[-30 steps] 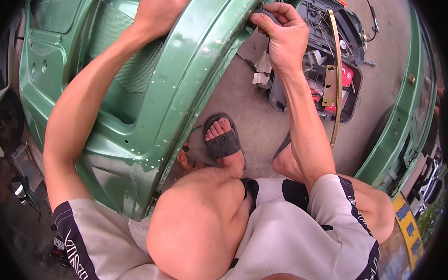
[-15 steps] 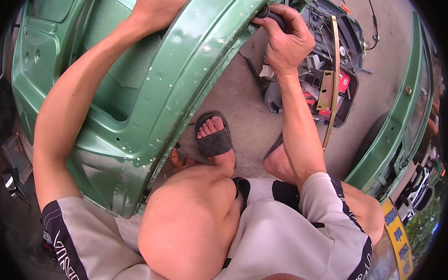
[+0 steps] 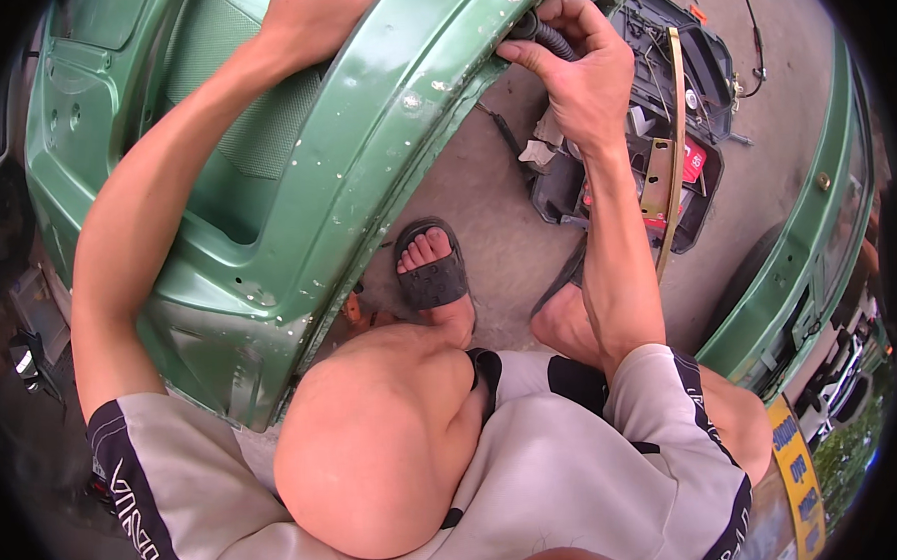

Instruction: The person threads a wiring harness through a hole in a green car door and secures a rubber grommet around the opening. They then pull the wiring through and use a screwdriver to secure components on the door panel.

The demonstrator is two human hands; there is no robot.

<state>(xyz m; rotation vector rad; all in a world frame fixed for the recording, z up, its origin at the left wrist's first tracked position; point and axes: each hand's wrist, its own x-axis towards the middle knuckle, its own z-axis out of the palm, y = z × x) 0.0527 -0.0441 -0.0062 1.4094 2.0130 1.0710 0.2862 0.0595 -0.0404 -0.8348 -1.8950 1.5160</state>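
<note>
A green painted car door [image 3: 268, 278] with a mesh panel and chipped spots fills the upper left. My left hand [image 3: 322, 15] reaches inside it at the top, its fingertips out of sight. My right hand [image 3: 585, 74] is at the door's edge, fingers closed around a black corrugated rubber sleeve [image 3: 550, 40], with the thumb against the edge. Just right of that hand, on the floor, lies an open grey tool case [image 3: 705, 199] with tools and red items, crossed by a long brass-coloured metal strip [image 3: 674, 110] with a holed plate [image 3: 657, 176].
My sandalled foot [image 3: 430, 276] is on the concrete floor below the door. A second green panel [image 3: 806, 224] curves along the right, near a yellow sign [image 3: 795, 475]. A black cable [image 3: 759, 56] lies beyond the case. Vehicle parts [image 3: 27, 363] line the left rim.
My right hand has shifted slightly right along with the sleeve, exposing more of it. The view has drifted slightly. My left hand remains at the door's upper part.
</note>
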